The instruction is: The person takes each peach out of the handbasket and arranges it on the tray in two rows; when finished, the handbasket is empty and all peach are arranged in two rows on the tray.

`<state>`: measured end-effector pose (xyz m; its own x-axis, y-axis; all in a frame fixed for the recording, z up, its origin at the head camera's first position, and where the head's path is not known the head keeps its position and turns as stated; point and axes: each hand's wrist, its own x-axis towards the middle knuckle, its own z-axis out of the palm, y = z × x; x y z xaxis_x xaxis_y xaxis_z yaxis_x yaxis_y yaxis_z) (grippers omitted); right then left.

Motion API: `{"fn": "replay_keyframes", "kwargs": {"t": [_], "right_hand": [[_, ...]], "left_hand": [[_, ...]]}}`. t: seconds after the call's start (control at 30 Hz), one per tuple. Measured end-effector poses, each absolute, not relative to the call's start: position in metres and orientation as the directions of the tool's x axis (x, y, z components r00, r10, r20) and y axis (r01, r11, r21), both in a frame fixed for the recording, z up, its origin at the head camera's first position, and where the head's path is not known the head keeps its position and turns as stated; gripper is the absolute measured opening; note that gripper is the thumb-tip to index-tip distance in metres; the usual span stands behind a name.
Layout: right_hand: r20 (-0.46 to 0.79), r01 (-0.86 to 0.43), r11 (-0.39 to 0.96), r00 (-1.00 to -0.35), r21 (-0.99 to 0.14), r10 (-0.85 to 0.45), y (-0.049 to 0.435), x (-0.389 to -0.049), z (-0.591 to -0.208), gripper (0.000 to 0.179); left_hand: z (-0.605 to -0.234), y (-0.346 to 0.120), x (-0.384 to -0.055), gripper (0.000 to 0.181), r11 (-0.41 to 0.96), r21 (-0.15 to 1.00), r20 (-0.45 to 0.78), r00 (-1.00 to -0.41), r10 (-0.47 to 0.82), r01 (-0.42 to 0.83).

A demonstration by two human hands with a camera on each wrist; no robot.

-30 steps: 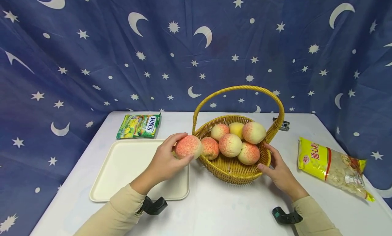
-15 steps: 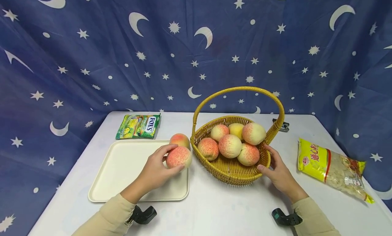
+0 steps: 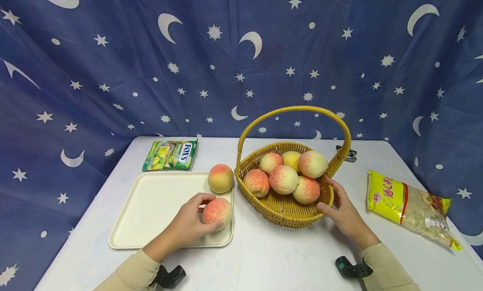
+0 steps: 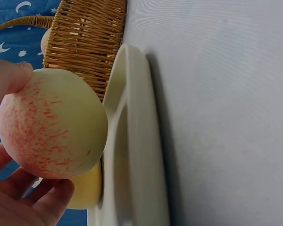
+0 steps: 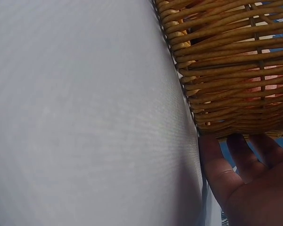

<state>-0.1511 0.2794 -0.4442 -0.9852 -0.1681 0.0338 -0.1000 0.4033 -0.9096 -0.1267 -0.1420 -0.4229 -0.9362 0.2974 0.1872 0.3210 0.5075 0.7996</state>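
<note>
Holding a red-speckled peach [image 3: 218, 213] in curled left fingers [image 3: 202, 197] over the cream tray [image 3: 151, 203], near a second peach [image 3: 220, 178]. Can't tell if touching down. Also gripping a wicker basket's [image 3: 279, 217] side with the right fingers [image 3: 336, 186].

Head view: from above, wide, facing forward and down across the table [image 3: 279, 257] to the backdrop [image 3: 222, 81]. Left wrist view: low, close behind a peach [image 4: 54, 125], rolled sideways, table at frame right. Right wrist view: low, close to the basket [image 5: 231, 75], rolled oppositely. All three share basket and backdrop.
</note>
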Motion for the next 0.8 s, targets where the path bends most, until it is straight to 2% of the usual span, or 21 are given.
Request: {"fn": "replay_keyframes", "kwargs": {"t": [0.33,0.8], "right_hand": [[0.032,-0.096,0.39,-0.986,-0.916,-0.166,0.279,-0.151,-0.445,0.085],[0.035,-0.097,0.381,-0.985,-0.919,-0.168,0.279,-0.151,-0.445,0.084]], "left_hand": [[-0.427,-0.145,-0.119,0.057,0.526,0.804,0.094,-0.932,0.35,0.278],[-0.428,-0.141,-0.112,0.061,0.503,0.823,0.068,-0.926,0.373,0.263]]}}
